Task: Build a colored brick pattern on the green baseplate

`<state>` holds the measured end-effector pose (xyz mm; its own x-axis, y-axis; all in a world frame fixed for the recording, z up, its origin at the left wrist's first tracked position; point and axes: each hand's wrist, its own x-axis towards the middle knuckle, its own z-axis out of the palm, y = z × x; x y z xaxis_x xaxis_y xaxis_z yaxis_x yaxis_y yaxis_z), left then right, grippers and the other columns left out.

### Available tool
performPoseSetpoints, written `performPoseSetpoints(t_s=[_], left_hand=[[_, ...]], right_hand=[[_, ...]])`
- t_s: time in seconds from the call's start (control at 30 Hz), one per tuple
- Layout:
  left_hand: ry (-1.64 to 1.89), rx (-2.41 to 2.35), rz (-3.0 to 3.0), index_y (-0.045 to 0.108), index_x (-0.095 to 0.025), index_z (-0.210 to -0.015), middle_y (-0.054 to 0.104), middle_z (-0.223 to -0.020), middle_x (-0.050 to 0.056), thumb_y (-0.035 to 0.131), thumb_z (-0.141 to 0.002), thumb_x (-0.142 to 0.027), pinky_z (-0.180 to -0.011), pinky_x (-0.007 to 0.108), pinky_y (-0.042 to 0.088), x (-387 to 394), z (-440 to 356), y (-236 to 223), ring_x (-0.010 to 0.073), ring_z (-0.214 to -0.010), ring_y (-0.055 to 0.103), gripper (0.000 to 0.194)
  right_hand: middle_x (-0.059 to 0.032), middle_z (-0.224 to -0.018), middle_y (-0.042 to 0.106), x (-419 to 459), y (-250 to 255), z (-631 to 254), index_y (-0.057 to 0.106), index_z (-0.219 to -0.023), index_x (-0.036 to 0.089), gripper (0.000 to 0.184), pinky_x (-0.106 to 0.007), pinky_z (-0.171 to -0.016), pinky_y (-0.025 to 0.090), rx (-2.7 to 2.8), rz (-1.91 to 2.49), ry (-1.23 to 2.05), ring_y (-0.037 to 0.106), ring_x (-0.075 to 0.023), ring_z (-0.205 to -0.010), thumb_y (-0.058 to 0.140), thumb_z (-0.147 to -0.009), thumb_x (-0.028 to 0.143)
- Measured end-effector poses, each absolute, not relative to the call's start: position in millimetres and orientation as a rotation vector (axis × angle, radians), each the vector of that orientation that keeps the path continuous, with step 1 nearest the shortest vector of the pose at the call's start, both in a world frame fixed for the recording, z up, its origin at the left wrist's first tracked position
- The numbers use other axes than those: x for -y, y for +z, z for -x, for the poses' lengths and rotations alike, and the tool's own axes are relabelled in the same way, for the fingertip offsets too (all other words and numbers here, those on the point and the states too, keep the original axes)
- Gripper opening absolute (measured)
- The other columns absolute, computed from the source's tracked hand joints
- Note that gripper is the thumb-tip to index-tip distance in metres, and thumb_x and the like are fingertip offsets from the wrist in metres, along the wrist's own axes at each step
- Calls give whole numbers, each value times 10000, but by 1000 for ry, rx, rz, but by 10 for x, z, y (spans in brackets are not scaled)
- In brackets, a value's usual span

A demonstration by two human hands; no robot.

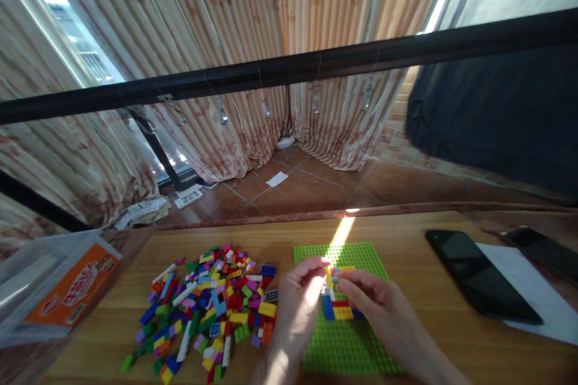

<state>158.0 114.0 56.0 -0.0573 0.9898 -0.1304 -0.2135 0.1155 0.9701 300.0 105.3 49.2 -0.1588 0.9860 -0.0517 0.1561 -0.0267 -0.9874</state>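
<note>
Both of my hands are over the green studded baseplate (336,346), close around a small build of toy building bricks (343,313) in blue, yellow, red and white. The thumb and forefinger of my left hand (300,292) are pinched at a yellow brick (329,278) at the build's left side. From the right, my right hand (377,298) has its thumb and forefinger together against the upper part of the build, beside a small light-blue piece (335,275). Its fingertips hide what is between them. Part of the build lies behind the right fingers.
A pile of loose coloured bricks (221,295) spreads left of the baseplate. At far left stands a clear plastic box (85,246) with an orange label. A black tablet (481,274), white paper (533,289) and a dark phone (548,249) lie right. A dark rail (271,75) crosses beyond the wooden table (406,240).
</note>
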Motion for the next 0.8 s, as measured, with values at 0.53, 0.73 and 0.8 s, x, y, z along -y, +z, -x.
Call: performPoseSetpoints(t_s=[0.53,0.73,0.8], left_hand=[[1377,-1399,-1133,691,-156,-859,706,-929,78,565,-761,-193,-850,313,473,-1224,-1629,402,192,-897,645,164],[1116,-1598,-1295,680,-144,-915,680,-945,96,547,-763,-198,-783,314,486,-1329,-1420,333,192,-847,638,209],[1091,-1629,-1400,682,-153,-905,660,-974,88,544,-761,-196,-769,308,486,-1321,-1438,315,185,-839,624,204]], right_hand=[[-34,-809,663,-1096,462,-3189,676,-839,202,177,-304,-662,447,1736,1533,683,610,-181,-728,512,-867,264],[-44,-845,605,-1144,366,-3143,659,-814,201,221,-311,-734,438,2071,1532,488,573,-190,-822,461,-911,195],[-45,-839,592,-1160,332,-3118,651,-788,199,216,-317,-747,433,2139,1547,420,559,-198,-835,471,-907,184]])
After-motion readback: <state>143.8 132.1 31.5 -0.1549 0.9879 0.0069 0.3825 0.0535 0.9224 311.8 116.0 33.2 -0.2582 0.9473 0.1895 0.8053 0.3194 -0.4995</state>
